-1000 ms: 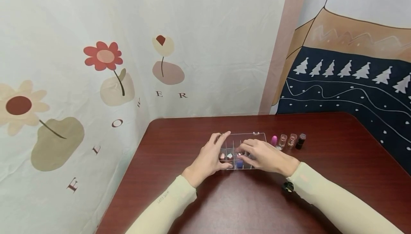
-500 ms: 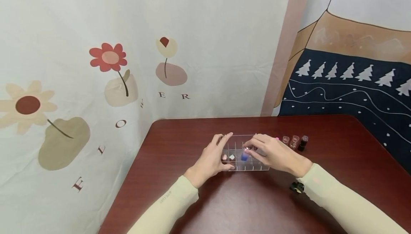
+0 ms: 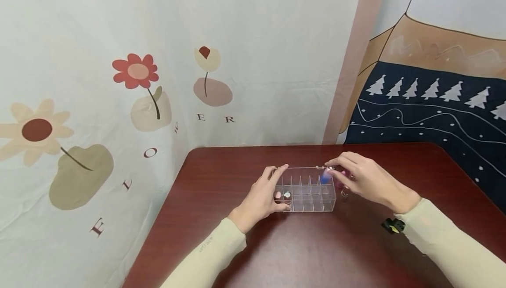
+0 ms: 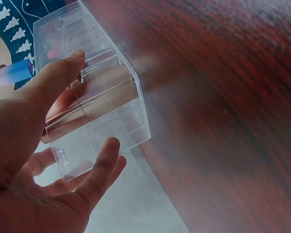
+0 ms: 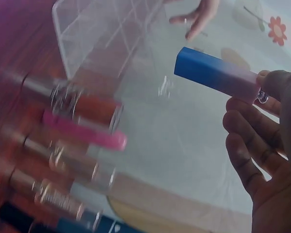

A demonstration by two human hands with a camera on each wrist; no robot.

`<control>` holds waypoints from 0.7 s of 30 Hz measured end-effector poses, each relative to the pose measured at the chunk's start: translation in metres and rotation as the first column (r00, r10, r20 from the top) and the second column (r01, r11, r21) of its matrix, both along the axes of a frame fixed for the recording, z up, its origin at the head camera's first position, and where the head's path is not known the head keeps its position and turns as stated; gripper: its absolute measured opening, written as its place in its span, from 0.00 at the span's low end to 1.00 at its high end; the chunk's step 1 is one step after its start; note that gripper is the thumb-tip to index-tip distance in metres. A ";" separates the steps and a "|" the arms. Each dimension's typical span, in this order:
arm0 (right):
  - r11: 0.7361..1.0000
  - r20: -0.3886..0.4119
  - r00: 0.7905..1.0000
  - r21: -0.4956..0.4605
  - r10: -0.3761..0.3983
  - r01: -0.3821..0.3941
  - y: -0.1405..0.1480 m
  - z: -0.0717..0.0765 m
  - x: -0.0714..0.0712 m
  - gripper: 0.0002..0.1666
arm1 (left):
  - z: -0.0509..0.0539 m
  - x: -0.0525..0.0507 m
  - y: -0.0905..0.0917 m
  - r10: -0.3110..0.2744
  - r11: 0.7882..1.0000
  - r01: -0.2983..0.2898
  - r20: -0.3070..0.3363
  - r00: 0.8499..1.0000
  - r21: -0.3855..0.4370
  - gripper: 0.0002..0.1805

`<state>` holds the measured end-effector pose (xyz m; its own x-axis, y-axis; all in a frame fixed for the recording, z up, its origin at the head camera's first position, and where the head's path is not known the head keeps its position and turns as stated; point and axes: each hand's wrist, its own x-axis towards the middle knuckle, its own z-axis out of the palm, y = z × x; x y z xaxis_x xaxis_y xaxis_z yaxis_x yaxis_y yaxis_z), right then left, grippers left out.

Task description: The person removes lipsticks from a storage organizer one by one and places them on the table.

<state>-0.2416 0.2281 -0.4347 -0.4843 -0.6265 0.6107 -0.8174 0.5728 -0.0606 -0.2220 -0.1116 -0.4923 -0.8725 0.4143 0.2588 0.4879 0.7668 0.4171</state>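
Note:
A clear compartment box stands on the table in the head view. My left hand grips its left end, thumb at the front and fingers at the back. Two tubes, one with a pinkish top and one with a round whitish top, stand in compartments beside that hand. Above the box's back right corner, my right hand pinches a square blue-to-pink lipstick tube by its pink end, which has a clear knob. The blue end points away from the fingertips, clear of the box.
Right of the box stand several tubes, blurred in the right wrist view: one with an orange-red section, a bright pink one, clear ones and a black one. The right hand hides most of them in the head view.
My right hand has lifted the blue-to-pink lipstick tube out of the box and carried it right, to the back right corner. The left hand keeps its grip on the box.

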 end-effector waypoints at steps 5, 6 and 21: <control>0.998 0.002 0.998 0.004 -0.066 0.066 0.023 0.003 0.005 0.27 | 0.000 -0.001 0.001 0.005 1.000 -0.005 0.002 1.000 -0.011 0.69; 0.997 0.001 0.997 0.002 -0.079 0.079 0.027 0.003 0.006 0.27 | -0.001 -0.002 0.001 0.005 1.000 -0.005 0.005 1.000 -0.009 0.69; 0.986 0.038 0.985 -0.010 -0.168 0.169 0.070 -0.010 0.008 0.30 | -0.003 -0.004 0.000 -0.007 1.000 0.007 0.005 1.000 0.001 0.69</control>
